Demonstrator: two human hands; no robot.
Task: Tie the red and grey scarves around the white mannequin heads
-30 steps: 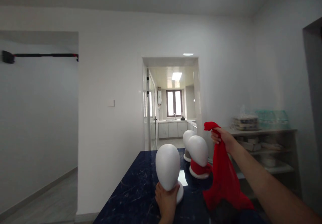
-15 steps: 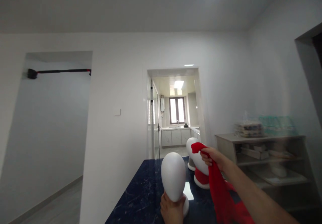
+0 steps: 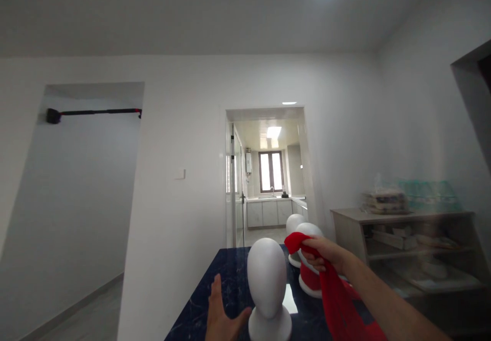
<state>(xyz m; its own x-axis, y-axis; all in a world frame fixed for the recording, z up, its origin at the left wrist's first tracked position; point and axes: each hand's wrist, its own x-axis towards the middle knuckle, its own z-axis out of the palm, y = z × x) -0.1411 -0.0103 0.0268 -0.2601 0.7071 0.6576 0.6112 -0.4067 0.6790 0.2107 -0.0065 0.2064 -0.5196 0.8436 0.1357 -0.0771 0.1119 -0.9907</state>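
A white mannequin head point(image 3: 267, 279) stands upright on its round base on the dark blue marbled table point(image 3: 215, 272). Just to its left is my left hand point(image 3: 224, 313), open, thumb and fingers spread, holding nothing. My right hand point(image 3: 320, 253) grips a red scarf point(image 3: 333, 295) near one end; a short piece flops over past my fingers and the rest hangs down to the table. Behind that hand stands a second white mannequin head point(image 3: 309, 228) with red cloth point(image 3: 309, 278) round its neck, partly hidden. A third mannequin head point(image 3: 294, 222) is farther back.
To the right stands a shelf unit point(image 3: 347, 214) with packages point(image 3: 385, 201) on top and boxes inside. Beyond the table, a doorway point(image 3: 264, 112) opens onto a kitchen. A black pole point(image 3: 95, 112) spans the alcove at left.
My left hand has let go of the front mannequin head's neck and moved left, its fingers spreading. My right hand, still gripping the scarf, has shifted slightly left and down.
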